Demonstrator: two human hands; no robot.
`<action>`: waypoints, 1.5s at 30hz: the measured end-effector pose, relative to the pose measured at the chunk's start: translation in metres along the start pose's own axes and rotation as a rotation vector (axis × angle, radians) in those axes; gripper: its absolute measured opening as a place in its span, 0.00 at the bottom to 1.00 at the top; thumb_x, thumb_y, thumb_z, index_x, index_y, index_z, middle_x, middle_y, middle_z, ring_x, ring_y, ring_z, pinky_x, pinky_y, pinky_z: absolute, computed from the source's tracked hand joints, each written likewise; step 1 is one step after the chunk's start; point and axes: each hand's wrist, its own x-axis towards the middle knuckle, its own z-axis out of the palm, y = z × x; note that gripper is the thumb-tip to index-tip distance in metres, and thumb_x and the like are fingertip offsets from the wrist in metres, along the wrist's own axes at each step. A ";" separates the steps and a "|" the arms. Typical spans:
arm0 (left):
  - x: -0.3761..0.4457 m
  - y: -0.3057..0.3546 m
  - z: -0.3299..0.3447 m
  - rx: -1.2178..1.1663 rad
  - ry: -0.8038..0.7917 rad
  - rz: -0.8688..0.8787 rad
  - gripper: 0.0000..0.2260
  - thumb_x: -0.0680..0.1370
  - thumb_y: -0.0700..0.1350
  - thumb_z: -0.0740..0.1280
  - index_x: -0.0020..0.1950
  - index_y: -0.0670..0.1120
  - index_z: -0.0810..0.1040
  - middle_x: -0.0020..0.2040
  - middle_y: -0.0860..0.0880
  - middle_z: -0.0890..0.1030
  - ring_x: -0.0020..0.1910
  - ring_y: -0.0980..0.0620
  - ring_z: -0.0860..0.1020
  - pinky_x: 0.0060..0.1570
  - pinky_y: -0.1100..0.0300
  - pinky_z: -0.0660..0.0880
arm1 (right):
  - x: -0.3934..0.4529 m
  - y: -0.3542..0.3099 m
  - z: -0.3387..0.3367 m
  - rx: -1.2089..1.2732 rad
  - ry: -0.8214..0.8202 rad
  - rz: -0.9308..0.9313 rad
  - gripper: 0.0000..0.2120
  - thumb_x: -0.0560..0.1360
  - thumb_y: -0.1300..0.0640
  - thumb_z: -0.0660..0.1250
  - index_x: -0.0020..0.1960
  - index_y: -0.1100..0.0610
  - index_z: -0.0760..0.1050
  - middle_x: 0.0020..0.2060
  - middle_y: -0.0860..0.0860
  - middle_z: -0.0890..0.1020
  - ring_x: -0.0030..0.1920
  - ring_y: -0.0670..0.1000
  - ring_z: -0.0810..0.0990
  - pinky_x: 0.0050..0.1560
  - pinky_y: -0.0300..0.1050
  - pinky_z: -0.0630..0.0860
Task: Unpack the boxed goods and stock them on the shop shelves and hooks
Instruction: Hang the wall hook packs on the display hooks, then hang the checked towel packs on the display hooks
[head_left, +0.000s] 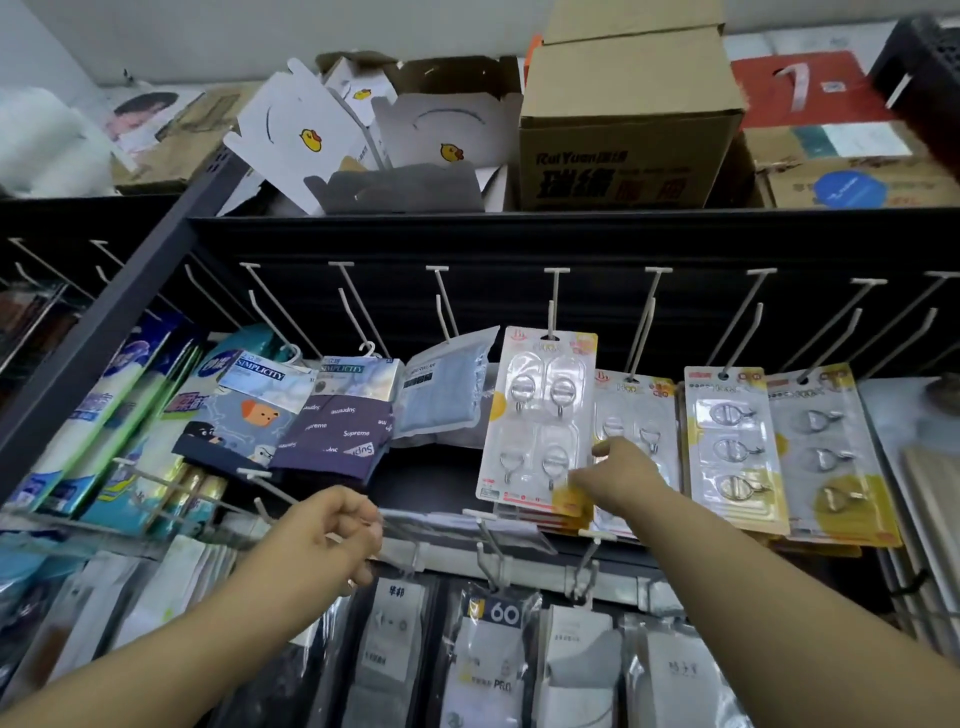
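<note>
The black slotted display wall (519, 244) fills the view, its white peg hooks (555, 296) jutting toward the camera. Above the wall, a brown cardboard carton (628, 119) stands on the top shelf beside opened white duck-print boxes (306, 135). On the wall's middle peg hangs a blister card of adhesive hooks (540, 415), its long axis running top to bottom, header hole up on the peg, its lower edge swung out toward the camera so the card tilts. Just right of that card hang three more hook cards (732, 447), also upright. Left of it, folded underwear packs (332, 431) hang slanted. The right hand (613, 478) pinches the card's lower right corner, its grip closed on the card. The left hand (332, 535) is below and left of the card, fingers curled; whether its grip holds anything cannot be told.
</note>
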 end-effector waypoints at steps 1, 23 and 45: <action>-0.004 0.000 0.003 -0.008 -0.004 -0.009 0.04 0.77 0.34 0.65 0.46 0.43 0.75 0.37 0.44 0.77 0.24 0.57 0.77 0.33 0.58 0.72 | -0.007 0.003 -0.003 -0.006 0.052 -0.056 0.23 0.76 0.58 0.65 0.69 0.59 0.65 0.61 0.56 0.74 0.54 0.54 0.75 0.50 0.44 0.71; -0.309 0.031 0.125 -0.066 -0.188 -0.354 0.10 0.79 0.33 0.62 0.44 0.48 0.74 0.38 0.47 0.80 0.30 0.55 0.78 0.34 0.62 0.76 | -0.369 0.228 -0.134 0.349 -0.376 0.060 0.07 0.76 0.58 0.68 0.53 0.50 0.74 0.40 0.48 0.80 0.42 0.44 0.79 0.50 0.45 0.77; -0.851 -0.015 0.280 0.144 -0.822 -1.459 0.08 0.80 0.35 0.60 0.45 0.47 0.74 0.42 0.45 0.79 0.35 0.50 0.76 0.33 0.62 0.71 | -0.900 0.524 -0.293 0.020 -0.528 1.425 0.13 0.75 0.52 0.69 0.58 0.51 0.73 0.46 0.48 0.81 0.46 0.51 0.81 0.52 0.52 0.78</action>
